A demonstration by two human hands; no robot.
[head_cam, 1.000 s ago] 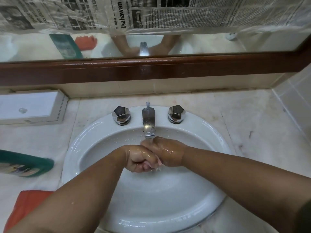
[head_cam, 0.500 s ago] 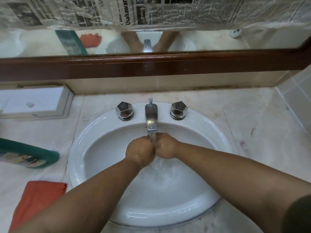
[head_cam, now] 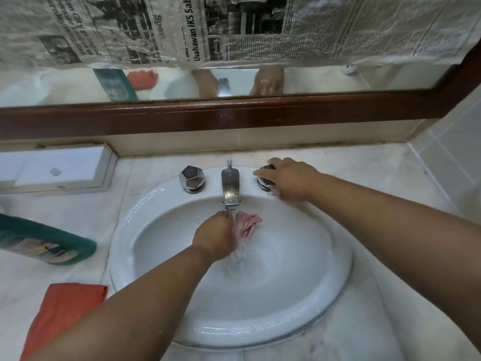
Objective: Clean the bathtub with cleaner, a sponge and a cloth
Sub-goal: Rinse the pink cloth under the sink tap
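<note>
From my remote seat I see a small crumpled pink wad of soft, wet material with folds across it; whether it is cloth or sponge I cannot tell. It sits inside the white oval ceramic basin, near the back edge and directly under the flat chrome spout, where a stream of running water falls past it.

The left hand reaches in from the front edge of the basin, knuckles up, and grips the wad, which sticks out on its right side. The right hand lies over the right faceted chrome knob at the back rim, fingers curled round it and thumb pointing toward the spout. The left faceted chrome knob stands untouched.

On the pale marble countertop, a dark green plastic bottle lies on its side near the left edge, and a folded orange cloth rests at the front left corner, partly hidden by the left forearm. A white rectangular box sits at the back left corner. Behind runs a dark wooden mirror frame, and a sheet of newspaper covers the upper glass
</note>
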